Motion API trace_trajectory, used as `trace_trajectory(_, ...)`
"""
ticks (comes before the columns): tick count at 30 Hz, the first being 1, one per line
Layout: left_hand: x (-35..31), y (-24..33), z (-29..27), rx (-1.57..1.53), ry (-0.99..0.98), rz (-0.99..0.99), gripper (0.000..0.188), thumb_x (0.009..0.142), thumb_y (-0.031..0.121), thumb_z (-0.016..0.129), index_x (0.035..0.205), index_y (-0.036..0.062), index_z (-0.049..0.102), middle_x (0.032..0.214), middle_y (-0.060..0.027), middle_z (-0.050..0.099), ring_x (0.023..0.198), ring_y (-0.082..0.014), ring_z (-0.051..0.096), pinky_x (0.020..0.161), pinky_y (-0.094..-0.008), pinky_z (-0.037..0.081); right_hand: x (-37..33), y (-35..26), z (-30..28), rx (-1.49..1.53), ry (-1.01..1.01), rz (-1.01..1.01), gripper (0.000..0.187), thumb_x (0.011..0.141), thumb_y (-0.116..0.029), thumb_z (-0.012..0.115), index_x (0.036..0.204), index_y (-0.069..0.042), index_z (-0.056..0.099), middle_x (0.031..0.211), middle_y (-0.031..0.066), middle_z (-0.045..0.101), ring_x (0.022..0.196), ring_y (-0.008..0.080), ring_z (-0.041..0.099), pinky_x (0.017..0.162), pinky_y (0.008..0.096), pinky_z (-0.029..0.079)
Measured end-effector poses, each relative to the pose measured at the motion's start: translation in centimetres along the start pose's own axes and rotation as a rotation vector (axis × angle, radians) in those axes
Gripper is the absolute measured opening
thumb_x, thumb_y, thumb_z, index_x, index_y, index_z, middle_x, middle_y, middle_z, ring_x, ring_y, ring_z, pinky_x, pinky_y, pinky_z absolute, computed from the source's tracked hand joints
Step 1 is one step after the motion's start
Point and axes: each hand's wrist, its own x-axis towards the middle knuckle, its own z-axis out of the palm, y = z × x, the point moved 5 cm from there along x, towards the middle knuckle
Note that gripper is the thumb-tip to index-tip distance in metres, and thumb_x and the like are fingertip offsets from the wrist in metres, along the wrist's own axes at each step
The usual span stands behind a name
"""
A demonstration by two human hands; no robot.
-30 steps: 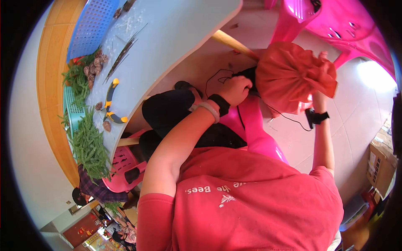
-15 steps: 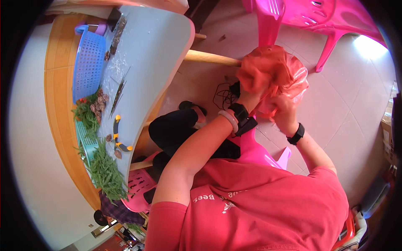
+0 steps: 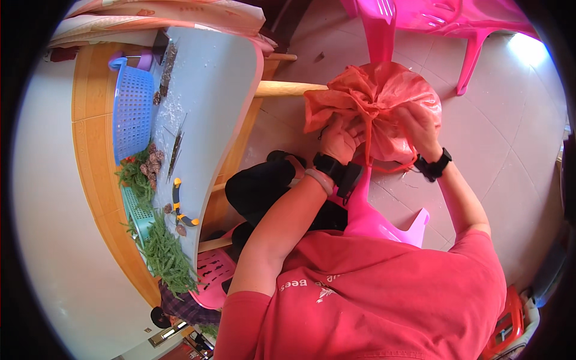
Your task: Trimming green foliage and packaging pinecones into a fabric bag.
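Observation:
A shiny red plastic bag (image 3: 414,90), round and full, is gathered at its neck, with the crumpled mouth spread toward the left. A thin red strip hangs from it in a loop. My left hand (image 3: 343,139) is beneath the gathered neck, fingers curled against the plastic. On the bag's right side my right hand (image 3: 422,131) has its bent fingers closed on the plastic. Both wrists wear black bands, and a pale bangle (image 3: 320,180) circles the left one. What the bag contains is hidden.
The grey table (image 3: 210,108) at left bears yellow-black pliers (image 3: 177,201), dark twigs (image 3: 176,150), pine cones (image 3: 154,163), green sprigs (image 3: 165,252), a blue basket (image 3: 133,111) and a green basket (image 3: 139,213). A pink chair (image 3: 474,54) stands far right, with pink plastic seating (image 3: 378,222) near me.
The bag has turned so its gathered neck and flared mouth now show toward the left. My left hand has moved down and left, out from the folds; the right hand has risen along the bag.

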Motion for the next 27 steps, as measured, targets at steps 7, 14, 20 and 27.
trace_trajectory(7,-0.6,0.6,-1.2,0.068,0.039,0.028,0.04,0.093,0.037,0.05,0.124,0.0113,0.05,0.12,-0.0063,0.059,0.104,-0.0281,0.059,0.086,-0.0434,0.048,3.4,-4.4,4.2,-0.786,-0.034,-0.529,0.021,0.071,-0.006,0.068,0.091,0.0,0.063,0.083,0.0133,0.06,0.079,0.0275,0.06,0.069,0.034,0.048)
trace_trajectory(14,-1.8,0.1,-0.9,0.069,0.057,0.06,0.035,0.094,0.032,0.049,0.12,0.0082,0.051,0.115,-0.0122,0.059,0.104,-0.0294,0.06,0.083,-0.0434,0.05,2.9,1.8,3.9,-0.46,-0.307,0.11,0.029,0.076,-0.007,0.065,0.104,-0.001,0.061,0.099,0.0128,0.063,0.088,0.0231,0.061,0.074,0.033,0.049)
trace_trajectory(20,-2.5,-0.2,-1.6,0.213,-0.1,0.115,0.031,0.095,0.026,0.049,0.118,0.0064,0.052,0.114,-0.0133,0.059,0.101,-0.0282,0.06,0.081,-0.0415,0.051,2.3,1.8,3.2,0.167,-0.46,0.199,0.029,0.087,-0.007,0.055,0.114,0.002,0.058,0.107,0.0087,0.063,0.094,0.0173,0.061,0.079,0.0286,0.05)
trace_trajectory(27,-2.5,0.6,-1.7,0.899,-0.077,0.138,0.031,0.092,0.021,0.055,0.118,0.0053,0.053,0.113,-0.0091,0.059,0.102,-0.0226,0.059,0.086,-0.0361,0.05,1.3,5.0,4.4,0.664,-0.385,0.656,0.028,0.089,-0.009,0.054,0.112,0.006,0.058,0.099,0.007,0.065,0.085,0.0161,0.062,0.071,0.0269,0.05)
